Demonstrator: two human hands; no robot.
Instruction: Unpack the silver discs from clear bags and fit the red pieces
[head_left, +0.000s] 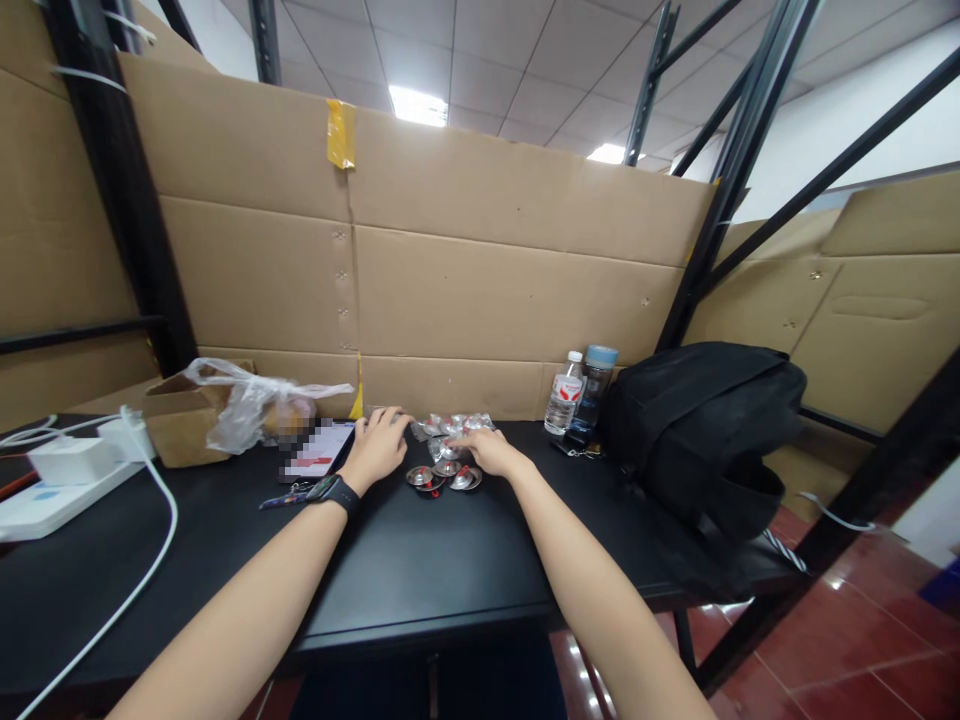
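My left hand (381, 447) lies over the table just right of the phone-like device, fingers apart, with nothing seen in it; a dark watch (335, 491) is on its wrist. My right hand (491, 452) reaches in from the other side, its fingers closed at a crinkled clear plastic packet (439, 450). Part of its grip is hidden. Behind, several similar packets (454, 424) with shiny, red-marked contents lie in a row. Closer to me sits a small cluster of round silver metal pieces (465, 480) with red bits, unwrapped.
On the left are a power strip (67, 480) with white cables, a cardboard box (180, 418), a plastic bag (251, 405) and a phone-like device (319, 452). A water bottle (564, 395), a blue-lidded bottle (596, 385) and a black backpack (697, 430) stand right. Cardboard (487, 300) walls the back.
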